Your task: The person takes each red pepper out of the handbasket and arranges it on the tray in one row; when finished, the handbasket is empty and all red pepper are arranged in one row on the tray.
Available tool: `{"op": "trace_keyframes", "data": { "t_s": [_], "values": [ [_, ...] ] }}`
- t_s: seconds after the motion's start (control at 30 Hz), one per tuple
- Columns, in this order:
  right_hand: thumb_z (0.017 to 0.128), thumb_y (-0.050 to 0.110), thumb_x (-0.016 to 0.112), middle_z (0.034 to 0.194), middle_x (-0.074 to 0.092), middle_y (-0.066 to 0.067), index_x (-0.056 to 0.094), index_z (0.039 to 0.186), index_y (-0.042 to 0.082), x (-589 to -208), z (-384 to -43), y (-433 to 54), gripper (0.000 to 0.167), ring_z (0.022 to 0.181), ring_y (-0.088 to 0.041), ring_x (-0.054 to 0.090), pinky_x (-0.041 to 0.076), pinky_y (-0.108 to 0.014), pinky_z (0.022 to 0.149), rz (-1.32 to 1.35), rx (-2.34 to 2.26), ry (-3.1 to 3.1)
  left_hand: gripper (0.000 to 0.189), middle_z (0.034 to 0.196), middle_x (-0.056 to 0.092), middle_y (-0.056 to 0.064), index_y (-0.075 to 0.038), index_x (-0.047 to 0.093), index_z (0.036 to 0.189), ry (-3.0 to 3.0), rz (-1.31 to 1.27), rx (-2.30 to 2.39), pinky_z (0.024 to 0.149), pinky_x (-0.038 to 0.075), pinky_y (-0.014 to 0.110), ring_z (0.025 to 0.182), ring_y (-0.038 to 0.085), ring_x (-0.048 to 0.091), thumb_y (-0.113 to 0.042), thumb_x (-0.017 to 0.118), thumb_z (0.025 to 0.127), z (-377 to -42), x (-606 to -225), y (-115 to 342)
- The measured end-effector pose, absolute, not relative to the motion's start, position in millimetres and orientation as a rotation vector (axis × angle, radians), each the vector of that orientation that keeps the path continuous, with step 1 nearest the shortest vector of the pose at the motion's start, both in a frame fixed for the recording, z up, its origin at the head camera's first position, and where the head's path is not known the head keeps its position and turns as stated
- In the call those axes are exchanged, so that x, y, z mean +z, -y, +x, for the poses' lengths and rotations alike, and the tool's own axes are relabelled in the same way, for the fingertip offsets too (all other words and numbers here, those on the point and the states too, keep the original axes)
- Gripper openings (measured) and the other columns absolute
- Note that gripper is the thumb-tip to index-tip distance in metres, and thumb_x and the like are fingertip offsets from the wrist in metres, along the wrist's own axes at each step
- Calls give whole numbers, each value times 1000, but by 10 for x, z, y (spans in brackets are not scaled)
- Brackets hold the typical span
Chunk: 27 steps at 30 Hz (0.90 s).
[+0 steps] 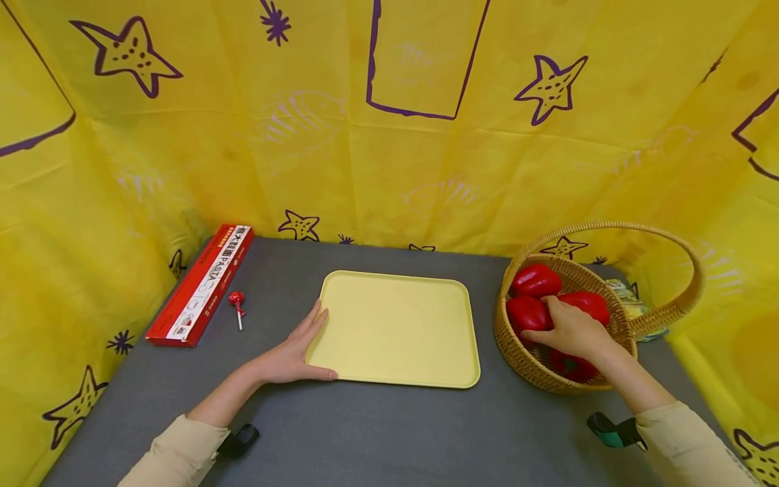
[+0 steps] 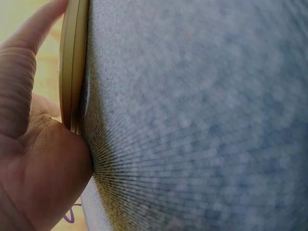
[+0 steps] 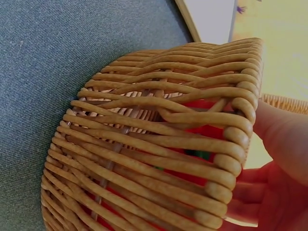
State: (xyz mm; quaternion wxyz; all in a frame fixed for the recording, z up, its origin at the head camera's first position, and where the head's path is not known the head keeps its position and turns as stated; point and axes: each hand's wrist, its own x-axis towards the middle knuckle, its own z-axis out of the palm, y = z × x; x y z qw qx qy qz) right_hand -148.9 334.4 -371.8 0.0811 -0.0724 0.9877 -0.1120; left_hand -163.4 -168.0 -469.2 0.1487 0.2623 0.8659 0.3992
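Beige sleeves (image 1: 182,450) nearest the head camera, a dark strap beside each. Bright yellow cloth printed with purple-outlined starfish encloses the space beyond and to either side of the left hand (image 1: 286,358) and the right hand (image 1: 575,330). Dark grey, fine-grained desk (image 1: 414,433) lies beneath both.

Round tan wicker basket (image 1: 517,357) with a tall arched handle: directly under the right hand. Risk, judged: wrist weight on the rim could tip it; lifting too low could snag on the rim.

Shallow pale-yellow rectangular tray (image 1: 395,331): just right of the left hand, which is spread wide, thumb at the near edge, fingers at the left edge, gripping nothing. Risk: uneven pressure there might skid it.

Long red-and-white cardboard pasta box (image 1: 203,287): beyond and left of the left hand. Patterned packet (image 1: 627,295), partly hidden: beyond the right hand.

Glossy red rounded pieces (image 1: 528,314): in the basket, around the right hand. Its thumb and fingers span the left one; whether gripped, cannot tell. Smooth skin plus a loose hold could mean a slip.

Red-wrapped lollipop (image 1: 237,298): left of the left hand.
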Motion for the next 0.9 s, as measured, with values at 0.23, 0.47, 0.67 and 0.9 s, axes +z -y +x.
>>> {"op": "trace_keyframes", "data": {
  "t_s": [0.23,0.47,0.67,0.9],
  "values": [
    [79,47,77,115,59,-34,44,128,-12,-3742,-1490,-3354,84,97,-48,60,47,-63,80,-227,-360,-2974,119,161,-12,16,-1,4,155,-2490,753,1147,109,13,66,146,41,-1,-45,82,75,-1632,-4695,1686],
    [78,41,79,115,60,-32,47,129,-10,-3776,-1458,-3368,79,98,-45,60,48,-62,82,-253,-441,-3024,119,161,-12,15,-2,6,156,-2500,753,1130,109,14,66,146,40,0,-47,81,76,-1641,-4727,1695],
    [76,37,81,117,59,-32,47,128,-9,-3805,-1401,-3395,78,99,-45,59,49,-63,81,-246,-540,-3081,118,162,-12,14,-3,7,156,-2497,746,1125,109,14,66,146,41,0,-48,80,76,-1641,-4724,1696],
    [77,38,81,122,55,-31,47,131,-6,-3803,-1321,-3429,78,102,-48,57,48,-64,81,-178,-625,-3145,118,162,-12,14,-3,7,156,-2496,745,1130,109,13,66,146,40,-1,-47,81,76,-1644,-4727,1697]
  ]
}}
